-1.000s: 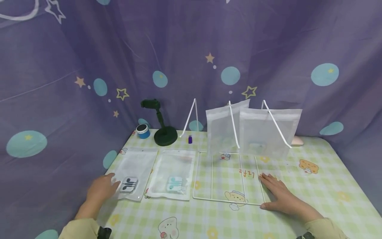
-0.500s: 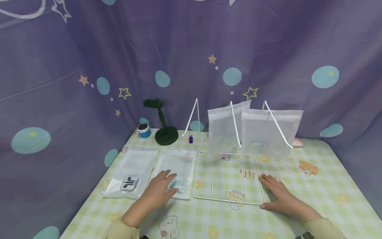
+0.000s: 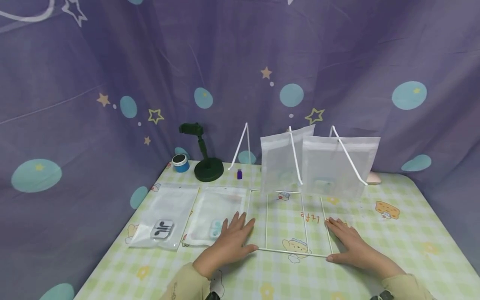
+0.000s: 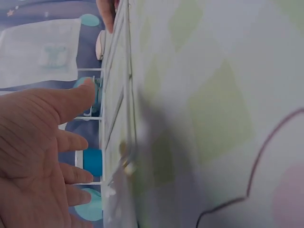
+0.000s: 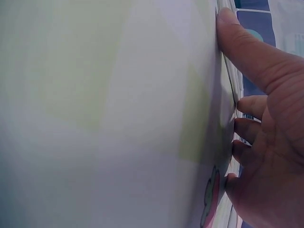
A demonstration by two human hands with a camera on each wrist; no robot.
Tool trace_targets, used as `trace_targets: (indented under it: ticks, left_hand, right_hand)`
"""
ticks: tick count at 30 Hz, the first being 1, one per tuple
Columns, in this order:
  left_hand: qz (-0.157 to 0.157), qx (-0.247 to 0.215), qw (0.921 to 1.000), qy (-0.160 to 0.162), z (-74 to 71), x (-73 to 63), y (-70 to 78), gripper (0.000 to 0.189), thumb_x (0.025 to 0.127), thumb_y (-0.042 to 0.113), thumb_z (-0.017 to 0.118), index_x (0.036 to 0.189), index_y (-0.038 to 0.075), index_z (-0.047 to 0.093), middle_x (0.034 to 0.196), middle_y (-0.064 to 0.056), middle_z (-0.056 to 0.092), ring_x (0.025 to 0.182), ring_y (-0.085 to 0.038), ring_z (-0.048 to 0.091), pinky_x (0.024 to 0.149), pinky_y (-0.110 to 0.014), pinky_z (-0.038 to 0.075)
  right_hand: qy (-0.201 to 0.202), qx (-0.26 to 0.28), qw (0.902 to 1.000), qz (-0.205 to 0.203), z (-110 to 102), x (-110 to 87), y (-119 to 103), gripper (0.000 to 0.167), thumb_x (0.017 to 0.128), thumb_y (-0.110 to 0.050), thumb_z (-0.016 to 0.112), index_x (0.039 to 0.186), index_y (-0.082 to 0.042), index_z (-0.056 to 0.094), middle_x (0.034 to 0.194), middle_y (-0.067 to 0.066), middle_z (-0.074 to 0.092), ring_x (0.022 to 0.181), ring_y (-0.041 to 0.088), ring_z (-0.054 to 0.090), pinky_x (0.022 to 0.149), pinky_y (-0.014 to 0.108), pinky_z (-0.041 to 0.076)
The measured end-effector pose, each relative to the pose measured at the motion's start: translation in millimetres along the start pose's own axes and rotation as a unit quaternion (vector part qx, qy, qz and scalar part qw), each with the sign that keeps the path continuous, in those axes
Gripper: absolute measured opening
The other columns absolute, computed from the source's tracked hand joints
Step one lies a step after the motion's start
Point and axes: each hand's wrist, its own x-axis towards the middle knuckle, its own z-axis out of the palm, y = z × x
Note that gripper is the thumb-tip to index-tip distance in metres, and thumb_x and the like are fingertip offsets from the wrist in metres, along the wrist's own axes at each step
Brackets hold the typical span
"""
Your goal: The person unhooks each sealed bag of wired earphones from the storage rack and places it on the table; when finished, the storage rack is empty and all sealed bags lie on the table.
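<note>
A person's two bare hands flank a white wire rack standing on a green-and-white checked tablecloth, its base frame flat at the centre of the table and three prongs raised behind. The left hand, grasping nothing, spreads its fingers beside the front left corner; whether its thumb touches the bar cannot be told. The right hand, relaxed and likewise free of any grip, rests at the opposite corner, thumb at the front and fingers lying along the side bar. The one readable word, "Life", is printed on the cloth in orange-red lettering, upside down to the viewer and framed by the rack. From the middle and right prongs hang two translucent pouches, the middle pouch slightly turned and the right pouch facing front, each with a blurred teal item near its bottom. Left of the rack, a flat pouch shows dark earphones in a white case; beside it, a second flat pouch holds a teal item partly covered by the left hand. At the rear left stand a blue jar, a dark green stand and a small purple object.
</note>
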Motion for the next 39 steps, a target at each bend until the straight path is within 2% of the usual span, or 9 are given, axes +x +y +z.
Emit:
trace_targets:
  ticks: [6,11,20,29,39]
  left_hand:
    - [-0.004,0.058,0.9983,-0.008,8.5,7.1,-2.6,0.080,0.091,0.055,0.059,0.153,0.012,0.032,0.160,-0.019,0.016,0.147,-0.040,0.006,0.111,-0.067,0.005]
    - [-0.006,0.065,0.9977,-0.017,10.7,8.5,-4.2,0.078,0.093,0.054,0.056,0.153,0.011,0.032,0.161,-0.016,0.017,0.147,-0.039,0.006,0.111,-0.067,0.004]
    - [-0.008,0.096,0.9951,-0.023,6.9,2.9,-9.4,0.081,0.092,0.053,0.059,0.151,0.005,0.033,0.160,-0.014,0.022,0.147,-0.037,0.011,0.110,-0.068,0.007]
    - [-0.010,0.084,0.9961,-0.026,6.8,7.5,-14.4,0.078,0.094,0.051,0.056,0.152,0.005,0.033,0.160,-0.012,0.023,0.148,-0.034,0.012,0.111,-0.067,0.005]
    - [-0.006,0.066,0.9978,-0.009,11.4,13.6,-15.9,0.083,0.090,0.051,0.062,0.151,0.005,0.033,0.158,-0.012,0.027,0.147,-0.034,0.015,0.111,-0.067,0.004]
  right_hand:
    - [0.007,-0.006,0.9999,-0.004,2.7,-1.0,0.3,0.100,0.073,-0.044,0.082,0.147,0.006,0.035,0.152,0.033,0.025,0.136,0.060,0.013,0.101,0.076,0.008]
    - [0.009,-0.007,0.9999,-0.003,3.5,-1.0,0.3,0.100,0.073,-0.044,0.082,0.147,0.005,0.035,0.152,0.032,0.025,0.137,0.058,0.014,0.102,0.075,0.008]
    - [0.008,-0.009,0.9999,-0.004,3.9,-0.9,-1.5,0.100,0.073,-0.044,0.081,0.147,0.005,0.036,0.152,0.032,0.026,0.136,0.059,0.015,0.101,0.076,0.010]
    - [0.009,-0.012,0.9999,-0.008,3.0,1.1,-2.1,0.100,0.073,-0.044,0.082,0.146,0.006,0.036,0.151,0.033,0.026,0.136,0.060,0.015,0.101,0.076,0.010]
    - [0.007,-0.034,0.9994,-0.003,1.0,0.9,1.5,0.101,0.072,-0.046,0.082,0.147,0.005,0.037,0.151,0.031,0.028,0.136,0.058,0.019,0.102,0.074,0.013]
